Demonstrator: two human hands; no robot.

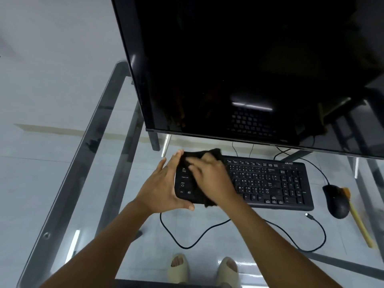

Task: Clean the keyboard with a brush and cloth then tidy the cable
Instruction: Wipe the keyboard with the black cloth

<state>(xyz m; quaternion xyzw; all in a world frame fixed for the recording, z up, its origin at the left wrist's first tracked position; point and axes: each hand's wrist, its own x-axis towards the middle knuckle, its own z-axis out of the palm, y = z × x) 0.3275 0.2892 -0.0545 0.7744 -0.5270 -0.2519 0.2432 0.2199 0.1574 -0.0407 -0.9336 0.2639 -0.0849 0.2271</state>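
A black keyboard (270,183) lies on the glass desk below the monitor. My right hand (209,175) presses a black cloth (204,153) flat onto the keyboard's left part. My left hand (164,187) clasps the keyboard's left end, thumb at the front edge and fingers at the back. The keyboard's black cable (187,240) loops loose over the glass in front, with its plug (308,215) lying free at the right. A brush with a yellow handle (360,223) lies at the far right, beside the mouse.
A large dark monitor (239,69) hangs over the back of the glass desk (99,183). A black mouse (336,201) sits right of the keyboard, its cable running back. My feet in pale sandals show through the glass below.
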